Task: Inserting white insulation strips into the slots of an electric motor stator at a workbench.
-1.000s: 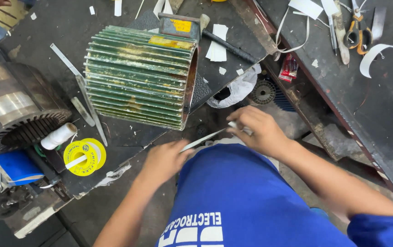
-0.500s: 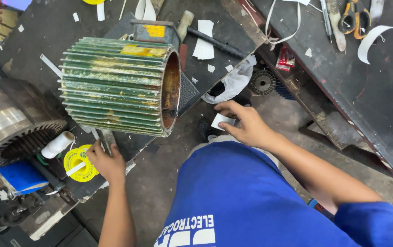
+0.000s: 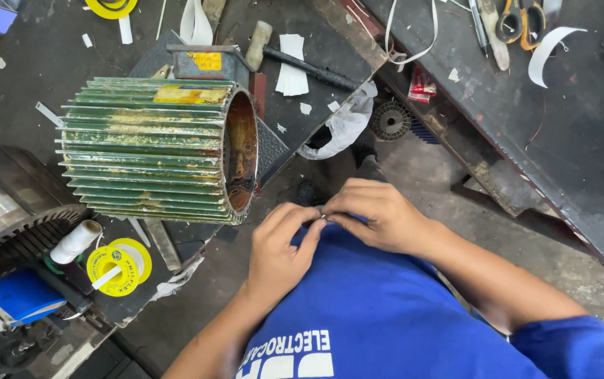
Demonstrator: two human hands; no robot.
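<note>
My grip is a two-handed pinch: left hand [image 3: 281, 245] and right hand [image 3: 379, 214] meet fingertip to fingertip over my blue shirt [image 3: 386, 316], both closed on a small thin piece [image 3: 324, 219], mostly hidden by the fingers, so I cannot tell what it is. It sits right at my lap, just in front of the table [image 3: 70, 56] edge and near the open mouth of the motor housing [image 3: 154, 151].

To do this well, I judge I should keep the pinch light and close to the tips, so the piece does not crease or slip, and keep it flat and in plain sight while the fingers work it.

On the table to my left, the green ribbed housing lies on its side, rusty bore toward me. Beside it are a yellow tape roll [image 3: 118, 263], a white spool [image 3: 76, 242] and a stator [image 3: 7, 217]. Farther off lie a hammer [image 3: 295, 56] and white paper strips [image 3: 291, 67]. On the dark table to the right, well apart, are scissors [image 3: 520, 24].
</note>
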